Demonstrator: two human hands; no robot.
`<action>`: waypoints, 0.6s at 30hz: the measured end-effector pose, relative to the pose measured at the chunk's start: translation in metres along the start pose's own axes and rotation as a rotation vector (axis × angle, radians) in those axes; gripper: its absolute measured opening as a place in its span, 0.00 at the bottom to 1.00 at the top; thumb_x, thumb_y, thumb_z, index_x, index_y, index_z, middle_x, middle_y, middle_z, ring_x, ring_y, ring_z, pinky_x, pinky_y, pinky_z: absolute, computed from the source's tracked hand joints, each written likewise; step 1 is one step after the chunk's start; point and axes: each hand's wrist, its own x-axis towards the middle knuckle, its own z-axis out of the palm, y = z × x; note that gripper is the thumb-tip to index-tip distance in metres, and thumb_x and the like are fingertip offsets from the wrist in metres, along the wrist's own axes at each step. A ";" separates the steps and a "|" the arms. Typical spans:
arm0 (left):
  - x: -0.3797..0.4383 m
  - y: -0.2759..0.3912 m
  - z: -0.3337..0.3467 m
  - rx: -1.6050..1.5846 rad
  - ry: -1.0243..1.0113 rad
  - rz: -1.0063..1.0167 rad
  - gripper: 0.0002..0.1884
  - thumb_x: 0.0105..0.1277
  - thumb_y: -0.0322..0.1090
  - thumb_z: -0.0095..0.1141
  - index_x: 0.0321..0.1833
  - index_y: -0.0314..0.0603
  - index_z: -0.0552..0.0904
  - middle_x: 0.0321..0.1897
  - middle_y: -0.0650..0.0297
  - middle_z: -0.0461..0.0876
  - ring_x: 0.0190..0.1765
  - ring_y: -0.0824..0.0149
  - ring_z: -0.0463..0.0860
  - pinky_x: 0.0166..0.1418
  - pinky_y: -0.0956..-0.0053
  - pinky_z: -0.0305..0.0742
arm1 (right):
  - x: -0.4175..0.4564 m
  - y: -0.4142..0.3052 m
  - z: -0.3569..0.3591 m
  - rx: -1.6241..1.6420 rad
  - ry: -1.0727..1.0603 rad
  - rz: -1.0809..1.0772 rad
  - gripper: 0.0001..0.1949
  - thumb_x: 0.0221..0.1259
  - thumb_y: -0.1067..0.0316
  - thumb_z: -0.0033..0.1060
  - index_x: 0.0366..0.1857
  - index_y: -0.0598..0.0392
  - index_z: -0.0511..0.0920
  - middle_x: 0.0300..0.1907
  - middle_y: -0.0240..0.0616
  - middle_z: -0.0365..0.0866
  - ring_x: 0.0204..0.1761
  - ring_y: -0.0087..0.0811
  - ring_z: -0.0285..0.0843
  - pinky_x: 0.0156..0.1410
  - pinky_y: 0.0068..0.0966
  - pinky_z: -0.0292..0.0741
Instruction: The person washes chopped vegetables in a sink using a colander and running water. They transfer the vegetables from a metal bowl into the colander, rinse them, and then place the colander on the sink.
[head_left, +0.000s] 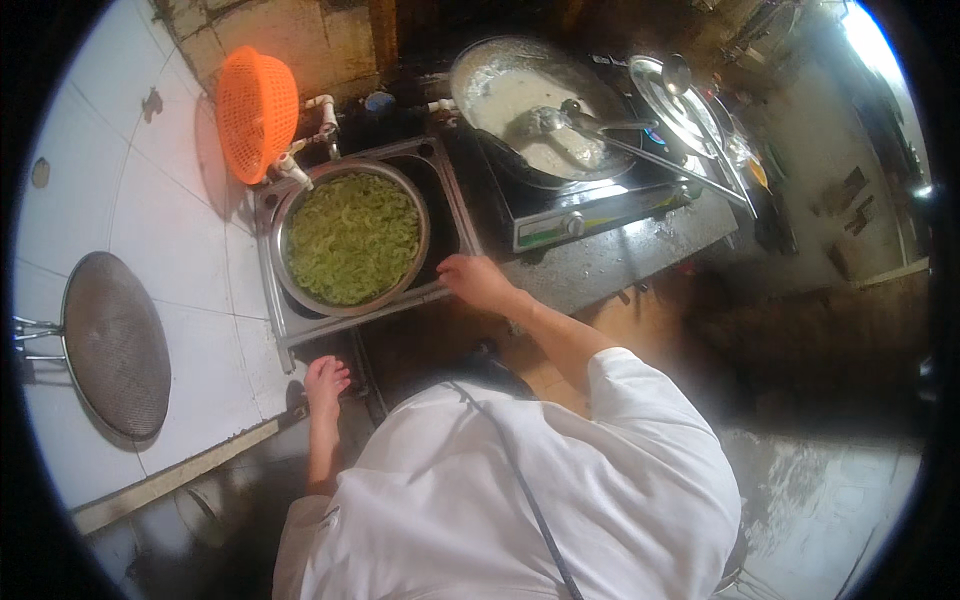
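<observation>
A round metal basin (279, 259) sits over the steel sink (463, 214), filled with sliced green vegetable (352, 236). Just above its back-left rim is the spout of a white tap (298, 174). My right hand (474, 282) is at the sink's front right corner, to the right of the basin, with its fingers bent; whether it grips the sink rim is hard to see. Below the sink's front left corner, my left hand (327, 379) hangs in the air with loosely curled fingers and nothing visible in it.
Right of the sink, a wok (480, 82) of whitish liquid stands on a gas stove (551, 225), a ladle (544, 120) resting inside. Beyond are a metal lid (652, 86) and utensils. An orange plastic colander (255, 112) and a mesh strainer (116, 345) are against the tiled wall.
</observation>
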 end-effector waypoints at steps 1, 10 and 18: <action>0.004 0.004 0.001 0.005 -0.017 0.010 0.12 0.71 0.40 0.56 0.50 0.41 0.76 0.39 0.62 0.80 0.36 0.68 0.81 0.36 0.75 0.79 | 0.007 -0.013 -0.009 0.004 0.018 -0.020 0.13 0.62 0.64 0.57 0.45 0.58 0.82 0.39 0.50 0.85 0.44 0.48 0.83 0.50 0.38 0.78; 0.005 -0.001 -0.008 -0.065 0.071 0.063 0.14 0.70 0.36 0.53 0.54 0.37 0.76 0.38 0.59 0.81 0.38 0.63 0.83 0.39 0.69 0.80 | 0.122 -0.086 -0.018 0.024 0.095 -0.203 0.14 0.59 0.64 0.59 0.46 0.57 0.81 0.38 0.51 0.84 0.43 0.50 0.82 0.49 0.40 0.78; 0.001 0.018 -0.020 -0.162 0.164 0.044 0.16 0.68 0.37 0.57 0.54 0.36 0.76 0.41 0.55 0.81 0.38 0.62 0.85 0.39 0.70 0.82 | 0.243 -0.198 -0.039 0.196 0.315 -0.395 0.25 0.56 0.54 0.66 0.53 0.59 0.76 0.48 0.53 0.80 0.48 0.50 0.81 0.53 0.44 0.76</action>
